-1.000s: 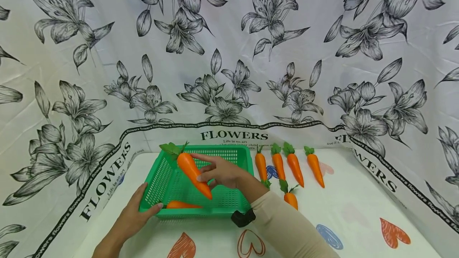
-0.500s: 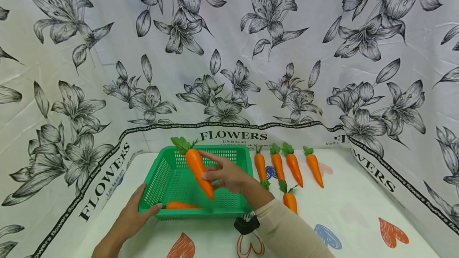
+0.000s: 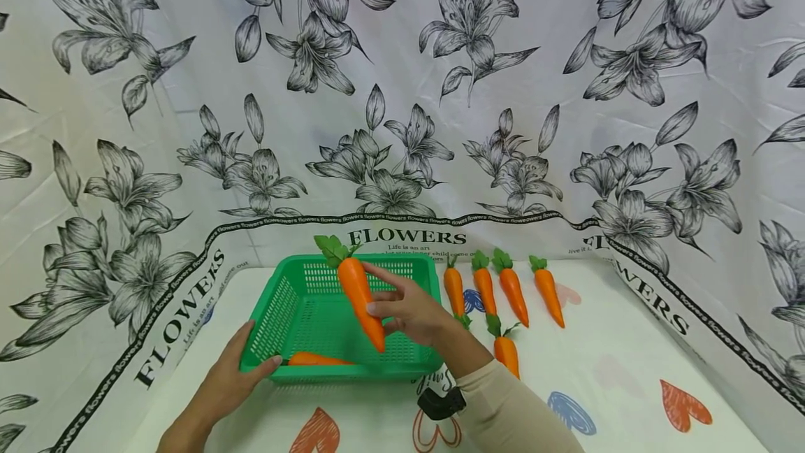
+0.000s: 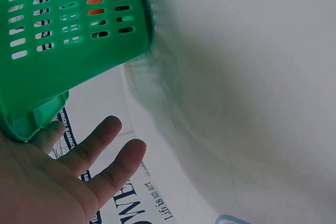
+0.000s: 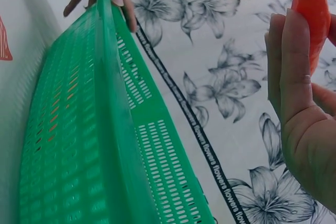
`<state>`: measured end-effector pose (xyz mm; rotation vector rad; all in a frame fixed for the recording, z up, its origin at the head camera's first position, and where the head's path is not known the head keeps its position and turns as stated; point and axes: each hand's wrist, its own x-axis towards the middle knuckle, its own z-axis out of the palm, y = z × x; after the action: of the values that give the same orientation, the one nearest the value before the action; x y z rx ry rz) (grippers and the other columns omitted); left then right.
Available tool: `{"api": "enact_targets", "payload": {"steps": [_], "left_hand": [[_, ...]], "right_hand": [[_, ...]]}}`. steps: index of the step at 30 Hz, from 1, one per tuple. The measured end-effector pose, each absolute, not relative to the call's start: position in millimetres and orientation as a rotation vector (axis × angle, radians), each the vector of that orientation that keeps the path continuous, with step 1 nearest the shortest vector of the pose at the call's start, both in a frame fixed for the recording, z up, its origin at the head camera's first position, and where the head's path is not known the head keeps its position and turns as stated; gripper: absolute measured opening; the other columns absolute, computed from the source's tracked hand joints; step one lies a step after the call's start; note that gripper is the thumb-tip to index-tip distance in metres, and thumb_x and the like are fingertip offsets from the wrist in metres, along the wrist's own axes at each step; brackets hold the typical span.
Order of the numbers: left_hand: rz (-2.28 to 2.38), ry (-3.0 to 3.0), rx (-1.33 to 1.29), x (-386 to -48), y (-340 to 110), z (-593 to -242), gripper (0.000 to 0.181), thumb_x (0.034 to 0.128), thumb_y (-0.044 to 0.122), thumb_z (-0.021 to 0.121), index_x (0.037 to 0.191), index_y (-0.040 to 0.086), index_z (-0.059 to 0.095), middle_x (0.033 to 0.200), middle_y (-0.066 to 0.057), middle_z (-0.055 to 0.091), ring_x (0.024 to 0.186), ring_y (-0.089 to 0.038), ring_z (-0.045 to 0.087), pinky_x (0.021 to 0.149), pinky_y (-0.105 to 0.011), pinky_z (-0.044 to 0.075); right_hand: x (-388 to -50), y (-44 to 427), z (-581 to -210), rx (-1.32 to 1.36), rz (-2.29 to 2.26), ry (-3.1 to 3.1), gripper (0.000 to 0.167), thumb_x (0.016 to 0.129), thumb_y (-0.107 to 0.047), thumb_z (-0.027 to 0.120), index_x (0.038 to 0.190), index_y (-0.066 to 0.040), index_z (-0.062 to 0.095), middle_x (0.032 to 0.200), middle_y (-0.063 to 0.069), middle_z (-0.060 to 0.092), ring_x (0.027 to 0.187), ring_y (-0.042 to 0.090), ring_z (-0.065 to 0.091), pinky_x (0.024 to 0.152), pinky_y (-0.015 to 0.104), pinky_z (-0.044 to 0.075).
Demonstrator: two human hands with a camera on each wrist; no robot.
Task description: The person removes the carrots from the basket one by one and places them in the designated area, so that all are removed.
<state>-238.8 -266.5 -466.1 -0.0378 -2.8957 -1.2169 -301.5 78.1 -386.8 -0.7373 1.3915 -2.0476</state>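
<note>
My right hand (image 3: 411, 313) pinches a bright orange carrot (image 3: 360, 299) with green leaves above the green plastic basket (image 3: 339, 372). The carrot tilts, its leaves up and to the left, its tip down to the right. In the right wrist view, the carrot (image 5: 311, 22) shows between the fingers and thumb. At the basket's near left corner, my left hand (image 3: 229, 379) holds the rim, thumb over the front edge. Several of its fingers spread outside the basket wall (image 4: 68, 72) in the left wrist view. Another carrot (image 3: 317, 359) lies inside along the front wall.
Several more carrots lie on the white table to the right of the basket, among them one at the far right (image 3: 550, 296) and one nearer the front (image 3: 506, 355). A floral curtain (image 3: 402, 159) rises behind. Printed hearts (image 3: 684, 404) mark the tablecloth.
My right hand has moved right and slightly up with the carrot, which stays tilted above the basket. The left hand keeps its place at the corner.
</note>
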Motion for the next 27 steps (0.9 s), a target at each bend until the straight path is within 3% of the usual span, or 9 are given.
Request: {"api": "enact_targets", "payload": {"steps": [8, 27], "left_hand": [[-1.219, -2.911, -0.037, -237.7, -266.4, -465.1, 0.102, 0.0901, 0.049, 0.064, 0.154, 0.004, -0.002, 0.153, -0.032, 0.007, 0.133, -0.056, 0.018, 0.096, -0.072, 0.024], [-1.219, -2.904, -0.056, -237.9, -265.4, -463.1, 0.104, 0.0897, 0.050, 0.064, 0.154, 0.005, -0.003, 0.153, -0.033, 0.006, 0.133, -0.057, 0.015, 0.095, -0.073, 0.022]], "right_hand": [[-296.3, 90.3, -383.3, -0.715, -2.083, 1.393, 0.075, 0.088, -0.006, 0.068, 0.151, -0.028, 0.034, 0.124, 0.024, 0.058, 0.101, 0.035, 0.064, 0.064, 0.036, 0.056], [-289.6, 108.5, -378.5, -0.747, -2.149, 1.447, 0.075, 0.088, -0.007, 0.069, 0.152, -0.025, 0.034, 0.114, 0.022, 0.061, 0.090, 0.027, 0.065, 0.062, 0.034, 0.056]]}}
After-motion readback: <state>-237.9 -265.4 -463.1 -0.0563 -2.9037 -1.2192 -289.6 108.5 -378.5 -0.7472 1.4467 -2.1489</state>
